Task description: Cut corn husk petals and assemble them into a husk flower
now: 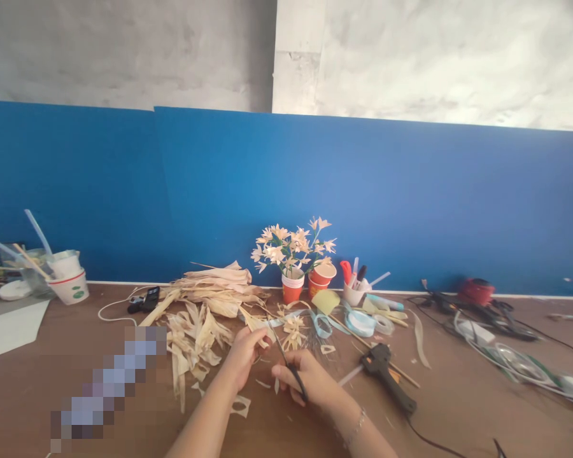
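Note:
My left hand (pixel 246 355) is closed on a pale strip of dried husk (pixel 254 320), its end pointing up and away from me. In my right hand (pixel 305 375) are black-handled scissors (pixel 293 376), fingers in the loops. Their blades reach up and left to the edge of the husk strip; whether they touch it I cannot tell. Just beyond the hands lies a husk flower (pixel 293 332). A heap of dried husks (pixel 219 286) spreads to the left, with loose curled pieces (pixel 198 334) in front of it. Small offcuts (pixel 240 406) lie beneath my hands.
A black glue gun (pixel 389 378) lies right of my right hand, its cord trailing forward. Behind stand paper cups (pixel 292 292) with husk flowers (pixel 296 245), a pen cup (pixel 353 292) and blue tape rolls (pixel 360 322). Cables (pixel 501 356) run along the right; a cup (pixel 70 286) stands left.

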### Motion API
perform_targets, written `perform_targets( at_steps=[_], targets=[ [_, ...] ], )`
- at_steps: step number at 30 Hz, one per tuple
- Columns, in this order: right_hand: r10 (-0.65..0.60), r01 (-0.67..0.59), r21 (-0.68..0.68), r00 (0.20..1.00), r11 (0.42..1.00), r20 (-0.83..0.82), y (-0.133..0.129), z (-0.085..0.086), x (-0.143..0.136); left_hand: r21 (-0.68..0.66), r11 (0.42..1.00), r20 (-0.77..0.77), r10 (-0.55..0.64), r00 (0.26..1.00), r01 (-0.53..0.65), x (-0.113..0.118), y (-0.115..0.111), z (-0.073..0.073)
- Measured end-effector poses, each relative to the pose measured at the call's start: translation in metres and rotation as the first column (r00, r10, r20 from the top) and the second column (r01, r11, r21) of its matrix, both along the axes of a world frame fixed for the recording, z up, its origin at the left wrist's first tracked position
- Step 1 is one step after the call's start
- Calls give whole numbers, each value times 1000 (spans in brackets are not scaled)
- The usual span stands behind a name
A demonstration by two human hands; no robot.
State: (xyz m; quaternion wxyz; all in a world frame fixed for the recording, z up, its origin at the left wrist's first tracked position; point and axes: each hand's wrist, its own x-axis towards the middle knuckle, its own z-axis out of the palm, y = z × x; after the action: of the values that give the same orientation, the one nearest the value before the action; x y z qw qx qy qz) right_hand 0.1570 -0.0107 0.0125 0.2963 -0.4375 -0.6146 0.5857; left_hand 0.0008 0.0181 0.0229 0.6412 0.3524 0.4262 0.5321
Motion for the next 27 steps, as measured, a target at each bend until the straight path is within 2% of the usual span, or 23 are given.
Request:
perform_targets(
  at_steps=[12, 18, 27],
  targets=[
    [75, -74, -20, 996, 997, 56, -3, 11, 7, 51, 996, -78, -68, 995, 72, -8, 5, -1],
    [98, -96, -26, 994, 995, 52, -1, 7, 10, 82, 996, -15, -34, 999, 35, -8, 6, 1],
    [122, -119, -49, 991, 992, 61, -3, 8, 11, 92, 996, -49, -5, 999, 10, -10, 6, 1]
  ],
)
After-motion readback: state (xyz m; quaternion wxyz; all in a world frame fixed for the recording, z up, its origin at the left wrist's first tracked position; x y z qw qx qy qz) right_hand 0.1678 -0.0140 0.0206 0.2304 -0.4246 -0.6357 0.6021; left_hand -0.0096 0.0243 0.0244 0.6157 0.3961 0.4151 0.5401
